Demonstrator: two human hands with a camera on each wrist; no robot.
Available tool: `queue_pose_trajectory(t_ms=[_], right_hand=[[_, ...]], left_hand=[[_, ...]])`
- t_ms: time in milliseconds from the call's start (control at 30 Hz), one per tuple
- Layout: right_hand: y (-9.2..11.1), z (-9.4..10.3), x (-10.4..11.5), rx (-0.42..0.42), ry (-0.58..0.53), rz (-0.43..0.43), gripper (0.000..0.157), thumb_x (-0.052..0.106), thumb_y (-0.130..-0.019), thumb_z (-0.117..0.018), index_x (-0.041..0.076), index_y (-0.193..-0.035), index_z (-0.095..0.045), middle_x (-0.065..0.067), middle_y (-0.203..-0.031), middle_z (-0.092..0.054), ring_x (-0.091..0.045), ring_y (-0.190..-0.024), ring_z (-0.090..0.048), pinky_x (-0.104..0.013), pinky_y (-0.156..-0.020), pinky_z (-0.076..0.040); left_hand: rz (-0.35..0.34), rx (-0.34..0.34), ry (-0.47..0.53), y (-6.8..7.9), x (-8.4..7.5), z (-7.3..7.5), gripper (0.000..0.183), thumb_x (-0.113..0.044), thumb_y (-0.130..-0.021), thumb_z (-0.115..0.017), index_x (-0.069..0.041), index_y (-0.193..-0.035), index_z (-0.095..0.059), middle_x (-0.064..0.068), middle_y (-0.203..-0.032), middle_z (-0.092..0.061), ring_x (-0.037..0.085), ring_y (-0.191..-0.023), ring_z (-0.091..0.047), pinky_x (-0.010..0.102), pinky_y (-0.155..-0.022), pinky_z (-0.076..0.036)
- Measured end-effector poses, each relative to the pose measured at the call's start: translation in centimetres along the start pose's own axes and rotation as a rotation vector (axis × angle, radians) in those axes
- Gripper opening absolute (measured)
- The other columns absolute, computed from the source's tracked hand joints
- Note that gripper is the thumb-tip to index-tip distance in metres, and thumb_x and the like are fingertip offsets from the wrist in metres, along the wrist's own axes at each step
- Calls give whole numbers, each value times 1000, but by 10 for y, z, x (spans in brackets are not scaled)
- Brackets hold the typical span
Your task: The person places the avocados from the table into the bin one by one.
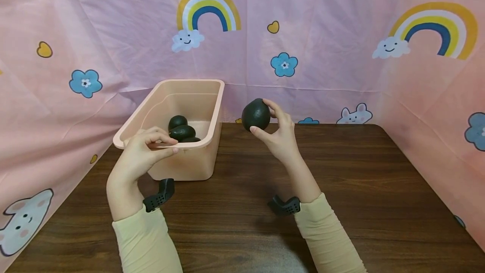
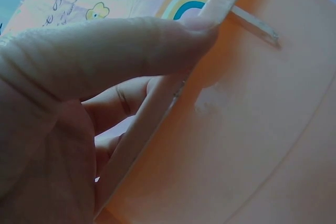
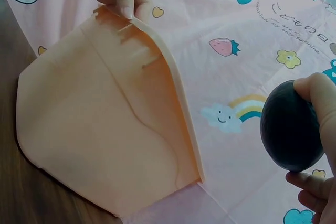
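A dark green avocado (image 1: 256,115) is held up above the table between the thumb and fingers of my right hand (image 1: 279,135), to the right of the bin. My left hand (image 1: 142,153) pinches the near rim of the peach plastic bin (image 1: 191,161), thumb outside and fingers over the edge. Close up in the left wrist view, the thumb (image 2: 142,45) presses against the bin's rim (image 2: 152,114). Inside the bin lie several more avocados (image 1: 182,132), partly hidden by the near wall. The right wrist view shows the held avocado (image 3: 292,126) apart from the bin (image 3: 105,119).
The bin stands on a dark brown wooden table (image 1: 341,180), at its back left. A pink patterned cloth (image 1: 322,54) hangs behind the table and along both sides. Each wrist carries a black strap mount (image 1: 159,196).
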State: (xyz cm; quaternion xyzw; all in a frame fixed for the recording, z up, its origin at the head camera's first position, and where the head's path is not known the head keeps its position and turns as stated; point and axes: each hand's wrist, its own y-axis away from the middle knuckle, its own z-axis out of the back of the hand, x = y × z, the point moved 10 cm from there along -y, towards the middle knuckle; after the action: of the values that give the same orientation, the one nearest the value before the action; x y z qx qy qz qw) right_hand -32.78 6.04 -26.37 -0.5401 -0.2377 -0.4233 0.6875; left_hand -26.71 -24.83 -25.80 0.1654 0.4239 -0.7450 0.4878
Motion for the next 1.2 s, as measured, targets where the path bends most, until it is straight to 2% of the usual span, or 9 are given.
queue_pose_trajectory(t_ms=[533, 767, 1033, 1200], right_hand=[[4, -22, 14, -6, -46, 18, 68, 31, -76, -81, 30, -137, -50, -7, -120, -53, -23, -119, -34, -53, -93, -28], [5, -31, 20, -8, -60, 30, 70, 31, -75, -81, 30, -137, -50, -7, -120, -55, -28, -118, -36, -51, -91, -29], [5, -39, 18, -8, -66, 27, 70, 29, -74, -82, 28, -137, -51, -8, -119, -56, -31, -117, -37, -49, -90, -29], [6, -43, 18, -5, -66, 32, 70, 27, -74, -83, 27, -136, -51, -8, -118, -57, -26, -117, -37, -48, -93, -27]], left_hand=[[-13, -5, -5, -2, -2, -1, 17, -8, -80, -78, -2, -95, -74, 3, -90, -61, 13, -98, -41, 21, -68, -42], [-8, -3, -10, -2, -2, -2, 16, -10, -81, -78, -3, -95, -74, 3, -91, -61, 13, -99, -41, 22, -67, -42], [-5, 0, 3, -1, -1, -1, 16, -9, -81, -78, -2, -95, -74, 4, -90, -61, 13, -101, -42, 20, -66, -44], [7, -4, 11, 0, 1, 0, 16, -9, -81, -78, -2, -95, -74, 4, -91, -60, 12, -103, -41, 19, -66, -45]])
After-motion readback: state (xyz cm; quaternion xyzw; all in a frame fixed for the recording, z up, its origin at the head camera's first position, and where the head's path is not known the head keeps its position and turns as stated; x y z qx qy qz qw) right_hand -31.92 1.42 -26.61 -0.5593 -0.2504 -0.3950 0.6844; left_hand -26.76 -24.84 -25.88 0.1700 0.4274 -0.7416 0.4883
